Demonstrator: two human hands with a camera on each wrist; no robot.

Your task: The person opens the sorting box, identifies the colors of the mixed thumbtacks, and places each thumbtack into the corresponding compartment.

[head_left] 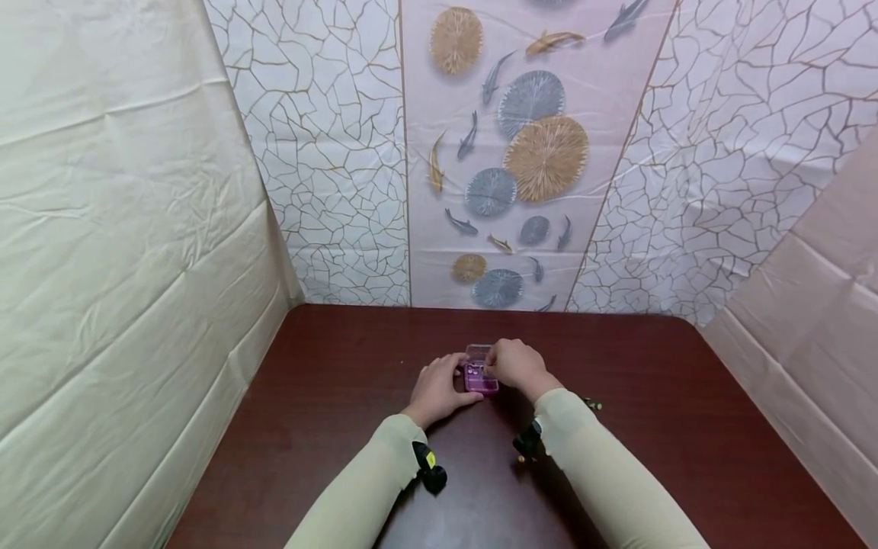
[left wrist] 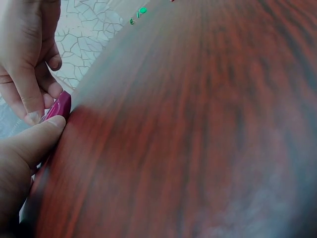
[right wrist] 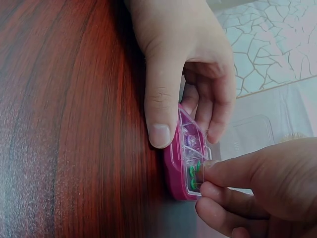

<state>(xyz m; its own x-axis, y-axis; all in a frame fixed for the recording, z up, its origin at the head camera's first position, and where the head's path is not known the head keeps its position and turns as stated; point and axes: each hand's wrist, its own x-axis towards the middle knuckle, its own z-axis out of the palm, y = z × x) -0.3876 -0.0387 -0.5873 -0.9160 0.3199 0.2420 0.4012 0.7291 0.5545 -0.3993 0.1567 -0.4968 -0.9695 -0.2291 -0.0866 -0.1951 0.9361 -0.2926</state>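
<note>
A small pink box with clear compartments lies on the table, its transparent lid raised at the far side. My left hand holds it from the left, the thumb along its near wall and the fingers behind. My right hand reaches over the box from the right, thumb and finger tips close together at one compartment. Right at those fingertips lie small green pieces that look like thumbtacks. I cannot tell whether one is between the fingers.
To the right of the right forearm, several green thumbtacks lie on the dark red wooden table. Small gold-coloured pieces are near the right wrist camera. Patterned cloth hangs behind the table, with plain cloth at both sides.
</note>
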